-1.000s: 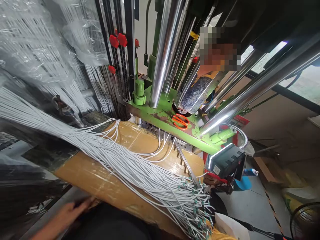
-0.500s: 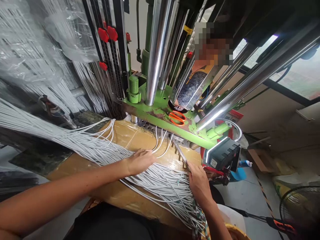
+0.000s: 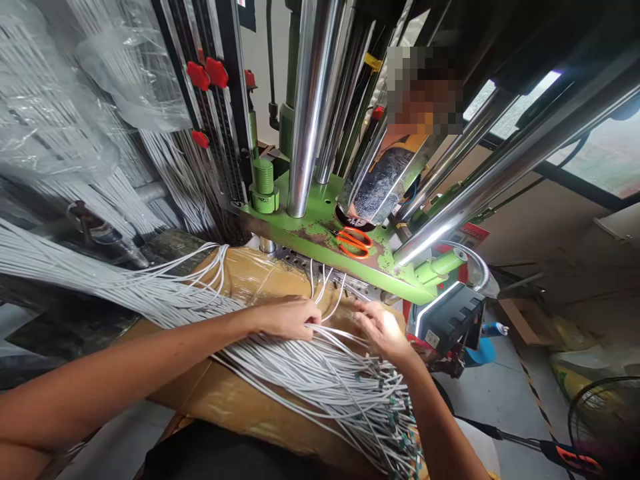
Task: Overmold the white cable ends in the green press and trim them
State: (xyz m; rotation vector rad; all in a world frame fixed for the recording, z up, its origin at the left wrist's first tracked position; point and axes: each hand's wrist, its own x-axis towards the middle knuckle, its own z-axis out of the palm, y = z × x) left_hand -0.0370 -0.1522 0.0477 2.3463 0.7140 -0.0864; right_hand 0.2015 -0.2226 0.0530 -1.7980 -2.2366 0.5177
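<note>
My left hand (image 3: pixel 290 317) is closed around a few white cables (image 3: pixel 345 335) above the brown-taped work surface, and their ends run right toward the connectors. My right hand (image 3: pixel 383 330) has its fingers stretched forward, close to the front of the green press (image 3: pixel 320 240). Part of a thin metal rod (image 3: pixel 361 294) shows just beyond its fingertips. Several white cables (image 3: pixel 324 283) come out from under the press plate between my hands. Below both hands lies a thick bundle of white cables (image 3: pixel 300 373) with small green connectors (image 3: pixel 395 407) at the right end.
Orange-handled scissors (image 3: pixel 354 241) lie on the press plate. A grey lit box (image 3: pixel 450 317) stands at the right of the press. Steel columns (image 3: pixel 313 113) rise from it, with a person behind them. More cables hang at left beside a dark bottle-shaped tool (image 3: pixel 103 230).
My right hand has let go of the metal rod and moved up and left, fingers extended. My left hand has shifted slightly right and now lifts a few cables from the bundle.
</note>
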